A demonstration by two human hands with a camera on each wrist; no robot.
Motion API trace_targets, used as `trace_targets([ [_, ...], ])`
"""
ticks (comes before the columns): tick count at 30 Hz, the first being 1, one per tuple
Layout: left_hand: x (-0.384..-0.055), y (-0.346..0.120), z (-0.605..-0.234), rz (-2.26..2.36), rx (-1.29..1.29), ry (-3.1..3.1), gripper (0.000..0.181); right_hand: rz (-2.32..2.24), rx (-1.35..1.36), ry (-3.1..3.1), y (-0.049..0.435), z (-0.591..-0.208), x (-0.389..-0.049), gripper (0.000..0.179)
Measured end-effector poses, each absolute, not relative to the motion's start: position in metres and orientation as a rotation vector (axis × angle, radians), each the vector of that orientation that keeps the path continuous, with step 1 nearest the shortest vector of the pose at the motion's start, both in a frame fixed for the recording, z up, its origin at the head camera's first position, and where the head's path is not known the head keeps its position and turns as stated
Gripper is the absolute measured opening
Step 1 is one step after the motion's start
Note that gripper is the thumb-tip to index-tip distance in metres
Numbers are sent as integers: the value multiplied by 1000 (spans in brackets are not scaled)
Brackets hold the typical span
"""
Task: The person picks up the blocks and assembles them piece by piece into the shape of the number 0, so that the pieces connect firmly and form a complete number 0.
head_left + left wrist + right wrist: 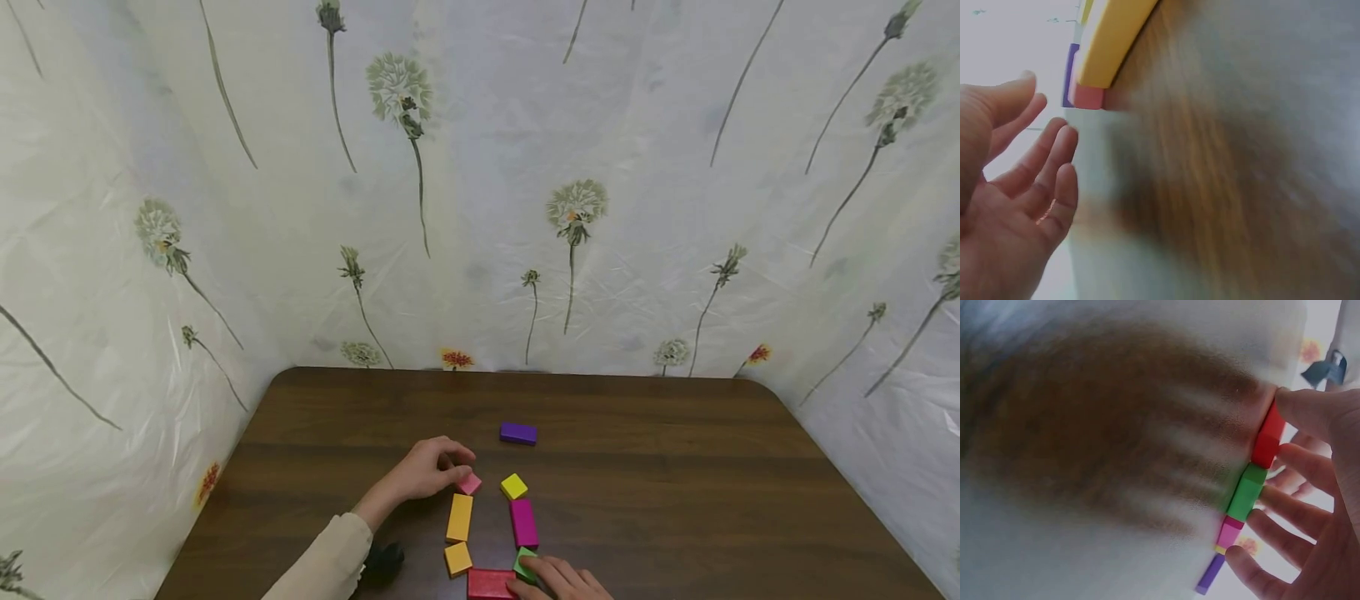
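My left hand hovers over the left row of blocks, thumb tip close to a pink block. In the left wrist view its fingers are loosely bent and spread, apart from the pink block. Below that block lie a long orange block and an orange cube. My right hand rests at the near end, its fingers touching a green block and its thumb at a red block. In the right wrist view the relaxed fingers lie along the red block and green block.
A magenta block and a yellow cube continue the right row. Beyond them a purple block lies on the brown table. A dark, unclear object sits by the left sleeve. Dandelion-printed sheeting surrounds the table.
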State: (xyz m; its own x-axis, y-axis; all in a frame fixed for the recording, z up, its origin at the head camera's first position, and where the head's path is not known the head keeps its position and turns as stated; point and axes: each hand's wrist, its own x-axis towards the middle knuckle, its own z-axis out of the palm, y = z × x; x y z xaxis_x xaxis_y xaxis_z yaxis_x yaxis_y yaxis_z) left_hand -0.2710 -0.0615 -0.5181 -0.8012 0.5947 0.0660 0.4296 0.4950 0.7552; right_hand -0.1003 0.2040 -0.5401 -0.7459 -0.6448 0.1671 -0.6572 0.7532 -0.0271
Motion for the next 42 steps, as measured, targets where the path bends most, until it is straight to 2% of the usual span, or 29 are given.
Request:
trace_targets([
  [7, -226, -80, -502, 1061, 1190, 2692, 23, 133, 1071, -2824, 204, -538, -101, 48],
  [14, -174, -92, -494, 747, 1442, 2674, 33, 151, 1086, -2850, 206, -535, -102, 50],
  [17, -164, -91, -498, 655, 1535, 2636, 39, 158, 1067, -2824, 207, -538, -102, 49],
  [23, -154, -85, -516, 485, 1810, 2655, 38, 154, 1054, -2783, 206, -542, -100, 47],
  [33, -145, -85, -529, 403, 1674, 2581, 50, 135, 1047, -2829, 204, -537, -101, 51],
  [42, -142, -85, -531, 418, 1642, 2607, 45, 201, 1095, -2874, 205, -525, -105, 54],
])
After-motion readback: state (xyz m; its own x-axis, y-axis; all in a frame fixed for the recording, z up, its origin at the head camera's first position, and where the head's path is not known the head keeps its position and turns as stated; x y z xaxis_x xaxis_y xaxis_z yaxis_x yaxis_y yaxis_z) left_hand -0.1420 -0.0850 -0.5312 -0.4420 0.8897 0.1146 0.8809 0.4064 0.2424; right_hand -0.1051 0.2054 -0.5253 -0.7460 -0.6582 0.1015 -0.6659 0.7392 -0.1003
